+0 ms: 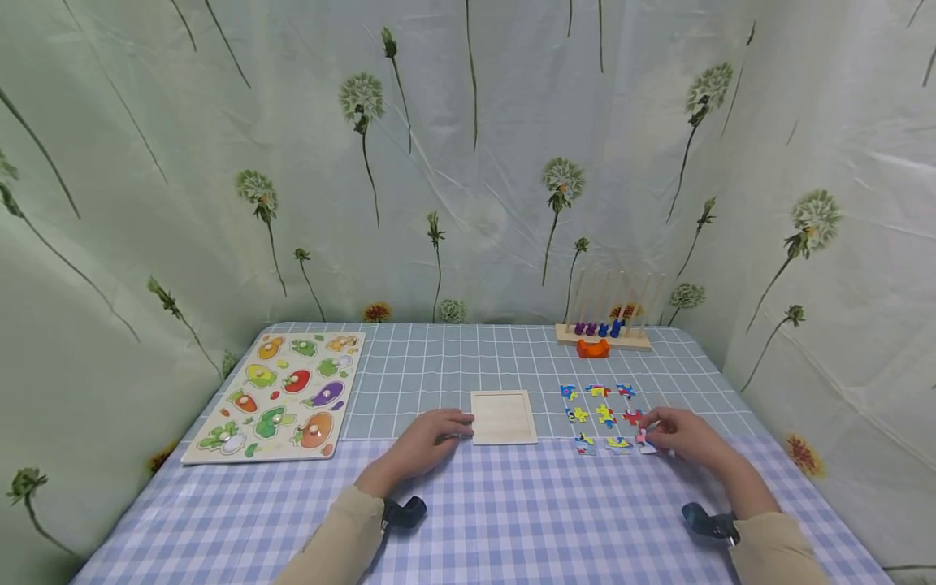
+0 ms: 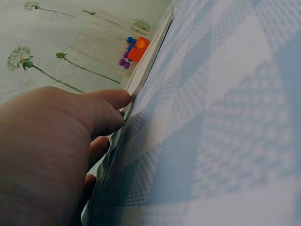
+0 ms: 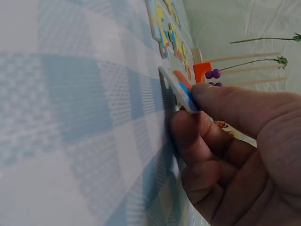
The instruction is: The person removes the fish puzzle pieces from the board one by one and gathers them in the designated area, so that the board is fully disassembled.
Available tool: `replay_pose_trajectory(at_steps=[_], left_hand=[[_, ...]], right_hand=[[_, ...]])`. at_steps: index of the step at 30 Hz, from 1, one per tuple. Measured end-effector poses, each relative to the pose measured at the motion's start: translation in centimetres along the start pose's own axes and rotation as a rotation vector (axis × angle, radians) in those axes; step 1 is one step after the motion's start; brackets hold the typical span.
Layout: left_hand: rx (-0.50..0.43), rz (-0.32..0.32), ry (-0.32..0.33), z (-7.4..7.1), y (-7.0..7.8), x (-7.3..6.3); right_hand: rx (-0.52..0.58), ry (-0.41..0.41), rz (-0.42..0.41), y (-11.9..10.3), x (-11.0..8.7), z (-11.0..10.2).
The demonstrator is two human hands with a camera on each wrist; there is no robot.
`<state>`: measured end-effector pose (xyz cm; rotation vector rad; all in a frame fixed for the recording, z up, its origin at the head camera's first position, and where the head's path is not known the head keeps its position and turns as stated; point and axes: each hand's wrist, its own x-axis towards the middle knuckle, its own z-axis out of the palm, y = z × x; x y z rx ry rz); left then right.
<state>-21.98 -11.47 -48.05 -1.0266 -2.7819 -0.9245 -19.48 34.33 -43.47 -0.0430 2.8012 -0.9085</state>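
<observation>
Between its thumb and fingers my right hand pinches a jigsaw puzzle piece, and the right wrist view has it tilted, one edge raised off the cloth. Several other colourful puzzle pieces lie spaced out in rows to the left of that hand. At the middle of the table lies a square wooden puzzle tray with a raised rim and no pieces in it. My left hand rests at the tray's left edge, fingers loosely bent and touching the rim. Its farther fingers are partly hidden in the left wrist view.
A board of vegetable shapes lies at the left. At the back right stands a wooden peg rack with purple and blue beads, an orange block before it. Checked cloths cover the table; a curtain hangs behind.
</observation>
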Motion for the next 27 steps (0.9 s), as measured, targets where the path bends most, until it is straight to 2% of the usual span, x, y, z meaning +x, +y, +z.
replay_pose_trajectory(at_steps=[8, 16, 23, 27], left_hand=[[0.000, 0.017, 0.010, 0.0, -0.4, 0.3], [-0.007, 0.022, 0.010, 0.3, -0.7, 0.2], [-0.009, 0.042, 0.024, 0.4, -0.7, 0.2], [-0.091, 0.003, 0.025, -0.2, -0.3, 0.2]], right_hand=[[-0.092, 0.048, -0.004, -0.4, 0.2, 0.2], [-0.158, 0.063, -0.025, -0.2, 0.2, 0.5], [-0.143, 0.058, -0.004, -0.4, 0.2, 0.2], [-0.119, 0.065, -0.003, -1.2, 0.5, 0.1]])
